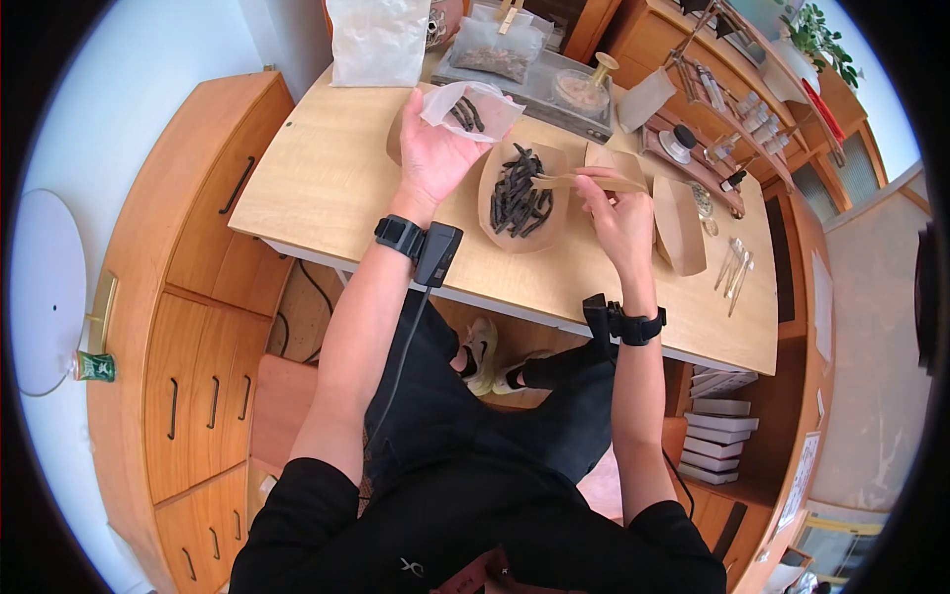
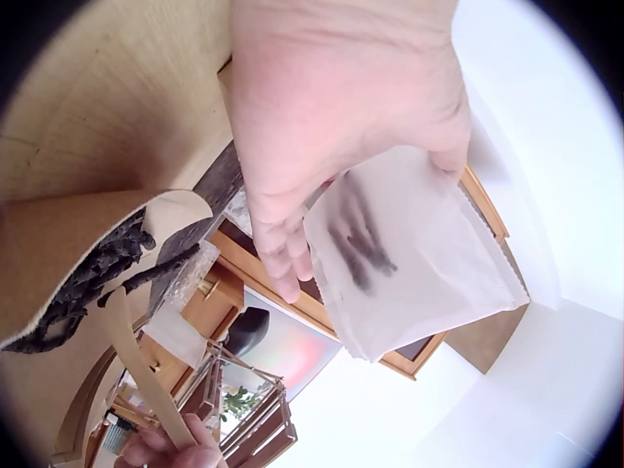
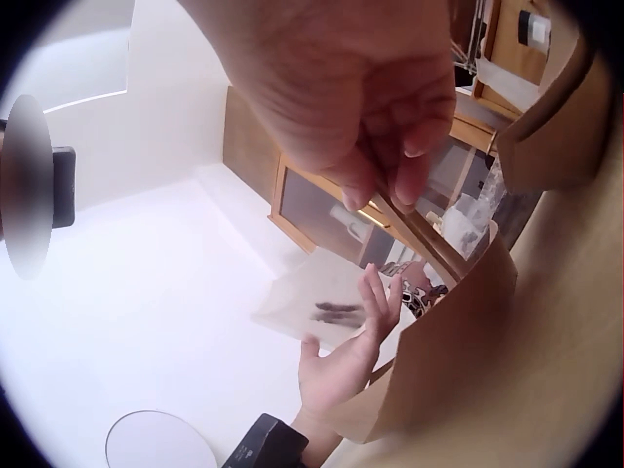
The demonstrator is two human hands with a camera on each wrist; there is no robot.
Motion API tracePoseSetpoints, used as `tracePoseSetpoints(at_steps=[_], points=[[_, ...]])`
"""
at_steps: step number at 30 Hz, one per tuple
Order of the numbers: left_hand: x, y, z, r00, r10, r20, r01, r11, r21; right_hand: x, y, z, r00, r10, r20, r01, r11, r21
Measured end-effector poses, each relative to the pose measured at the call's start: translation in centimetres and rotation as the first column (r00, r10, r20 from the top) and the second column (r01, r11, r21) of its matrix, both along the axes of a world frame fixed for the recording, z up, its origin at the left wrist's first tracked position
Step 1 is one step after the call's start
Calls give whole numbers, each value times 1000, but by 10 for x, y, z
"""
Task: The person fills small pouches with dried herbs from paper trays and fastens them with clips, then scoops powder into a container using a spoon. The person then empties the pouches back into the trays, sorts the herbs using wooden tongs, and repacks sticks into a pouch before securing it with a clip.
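Note:
My left hand (image 1: 438, 163), palm up, holds a small translucent white paper bag (image 1: 502, 117) between thumb and fingers. Several dark dried sticks (image 1: 467, 115) lie in the bag and show through its paper in the left wrist view. My right hand (image 1: 625, 223) pinches wooden tongs (image 1: 557, 182) between thumb and fingers. Their tips reach over a brown paper tray (image 1: 524, 246) heaped with black dried sticks (image 1: 519, 198). In the left wrist view, the tong tips (image 2: 117, 300) are right at one stick (image 2: 161, 269) that juts up from the heap.
Another brown paper tray (image 1: 681, 230) stands right of my right hand. Slender metal tools (image 1: 734, 267) lie at the table's right. Along the back are a white bag (image 1: 376, 45), a clear bag (image 1: 498, 54) with a clip, a glass dish (image 1: 581, 91) and a wooden rack (image 1: 727, 84) with small bottles.

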State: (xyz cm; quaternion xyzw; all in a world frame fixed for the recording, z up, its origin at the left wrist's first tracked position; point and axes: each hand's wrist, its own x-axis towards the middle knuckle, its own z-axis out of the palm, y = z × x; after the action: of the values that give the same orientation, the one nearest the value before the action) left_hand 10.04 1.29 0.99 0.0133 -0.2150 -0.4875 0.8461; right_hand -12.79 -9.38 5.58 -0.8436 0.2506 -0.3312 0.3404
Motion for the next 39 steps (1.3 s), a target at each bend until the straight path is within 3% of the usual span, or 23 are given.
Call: tracePoseSetpoints(at_steps=[6, 8, 11, 23, 27, 34, 39], points=[[-1, 0, 0, 1000, 11, -6, -11, 1000, 3, -13, 0, 9, 983, 23, 181, -50, 988, 149], [-2, 0, 1, 1000, 19, -1, -19, 1000, 7, -21, 9, 26, 963, 33, 266, -112, 951, 287], [-2, 0, 2, 1000, 25, 7, -25, 1000, 9, -30, 12, 37, 943, 59, 328, -168, 933, 318], [-7, 5, 6, 998, -67, -17, 67, 998, 16, -18, 19, 44, 904, 72, 422, -302, 805, 510], [-9, 5, 8, 998, -51, 47, 49, 998, 47, 3, 27, 35, 891, 29, 452, -290, 803, 521], [-6, 5, 7, 998, -67, 13, 66, 997, 29, 11, 42, 35, 878, -32, 478, -248, 823, 511], [-1, 3, 2, 999, -50, 5, 50, 999, 5, -5, 31, 34, 851, -18, 525, -224, 892, 394]])
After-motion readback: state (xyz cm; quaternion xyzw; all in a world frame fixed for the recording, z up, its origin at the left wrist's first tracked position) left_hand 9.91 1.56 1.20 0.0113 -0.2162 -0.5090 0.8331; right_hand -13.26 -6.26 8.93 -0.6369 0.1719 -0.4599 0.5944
